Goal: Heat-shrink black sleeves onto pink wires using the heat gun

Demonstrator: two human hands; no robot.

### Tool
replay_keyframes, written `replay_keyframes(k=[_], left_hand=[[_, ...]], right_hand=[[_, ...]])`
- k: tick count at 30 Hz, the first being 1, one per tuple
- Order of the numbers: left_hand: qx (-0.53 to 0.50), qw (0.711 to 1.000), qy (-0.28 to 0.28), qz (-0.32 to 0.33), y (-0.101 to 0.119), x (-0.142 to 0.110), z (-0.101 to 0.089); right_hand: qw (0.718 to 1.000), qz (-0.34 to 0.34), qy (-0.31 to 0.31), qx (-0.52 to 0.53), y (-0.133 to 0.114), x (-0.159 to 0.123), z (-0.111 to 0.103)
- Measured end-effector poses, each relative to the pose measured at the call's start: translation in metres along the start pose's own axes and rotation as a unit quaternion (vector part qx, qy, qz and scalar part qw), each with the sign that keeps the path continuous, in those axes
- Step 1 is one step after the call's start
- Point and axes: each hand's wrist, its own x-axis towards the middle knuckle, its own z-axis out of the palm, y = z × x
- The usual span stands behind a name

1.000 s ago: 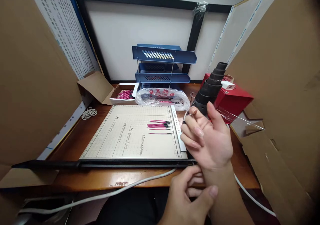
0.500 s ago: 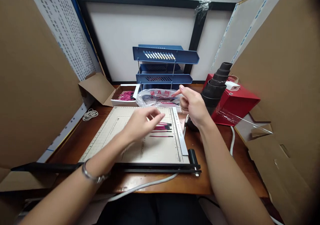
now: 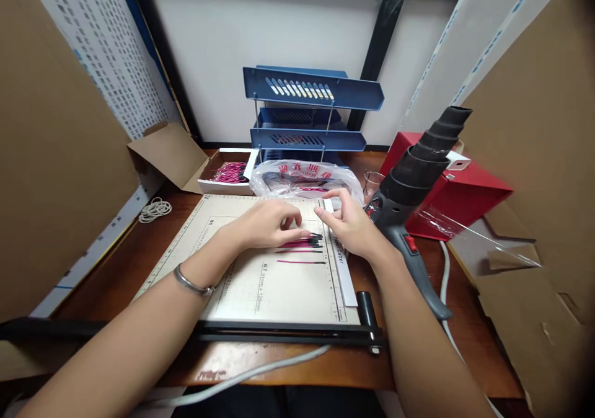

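Note:
My left hand is bent over a small bundle of pink-and-black wires, its thumb along their upper edge near the black ends. Its fingers curl down at the wires, and the tips are partly hidden. Just right of those black ends is my right hand, thumb and index finger apart, nothing visible between them. Two single wires lie separately below the bundle. All of them rest on the cream board of a paper cutter, printed with grid lines, with a pale guide strip at its right edge.
Behind the board are an open box of pink wires, a clear plastic bag and blue stacked trays. To the right stand a heat gun and a red box. A white cable crosses the front edge.
My right hand has come down and opened its thumb and index finger beside the wire ends. My left hand has settled lower onto the wires. The view has shifted, showing more of the heat gun.

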Motion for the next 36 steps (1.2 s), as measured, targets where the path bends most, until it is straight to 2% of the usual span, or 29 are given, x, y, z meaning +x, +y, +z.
replay_keyframes(k=[6,13,20,28,33,36], left_hand=[[0.033,0.998,-0.035,0.034,0.003,-0.010,-0.004],[0.063,0.994,-0.033,0.084,0.008,-0.009,0.004],[0.067,0.995,-0.020,0.066,0.009,-0.007,0.005],[0.063,0.996,-0.034,0.062,0.008,-0.008,0.004],[0.065,0.995,-0.042,0.068,0.012,-0.009,0.001],[0.074,0.994,-0.048,0.066,0.016,-0.011,0.001]], right_hand=[[0.997,0.002,0.008,-0.071,0.002,0.003,0.003],[0.998,-0.010,0.014,-0.066,0.005,0.003,0.004],[0.998,-0.016,0.001,-0.059,0.000,0.002,0.009],[0.999,0.020,0.049,-0.013,0.008,0.005,0.005],[0.997,-0.034,0.038,-0.053,0.000,0.003,0.011],[0.998,-0.037,0.026,-0.046,-0.002,0.003,0.014]])
